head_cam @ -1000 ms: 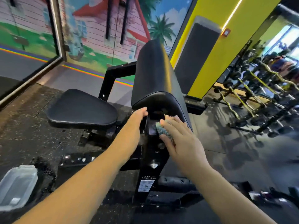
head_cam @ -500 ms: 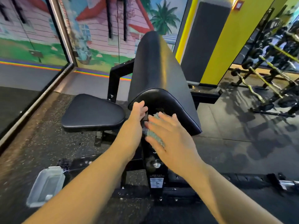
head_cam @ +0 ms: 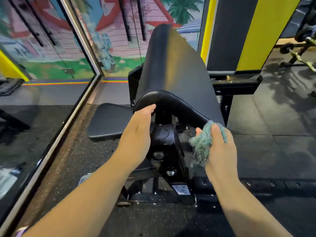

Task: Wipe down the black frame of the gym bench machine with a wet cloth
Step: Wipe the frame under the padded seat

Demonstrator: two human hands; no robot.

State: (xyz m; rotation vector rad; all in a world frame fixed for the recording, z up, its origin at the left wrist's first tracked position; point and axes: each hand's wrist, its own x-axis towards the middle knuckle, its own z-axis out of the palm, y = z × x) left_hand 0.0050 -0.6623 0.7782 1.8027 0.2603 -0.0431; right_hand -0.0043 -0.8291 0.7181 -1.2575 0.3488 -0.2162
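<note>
Right hand (head_cam: 220,147) grasps the cloth (head_cam: 203,144), a bunched, frayed teal weave, held just right of the frame (head_cam: 168,151), seemingly clear of it, likely between passes. The frame is a black painted steel post with bolts, rising from the speckled rubber floor (head_cam: 85,151). Left hand (head_cam: 138,132) rests on the pad (head_cam: 171,71) edge, fingers bent over its rim, apparently bracing. The pad is smooth, curved black vinyl; the seat (head_cam: 109,120) lies left.
</note>
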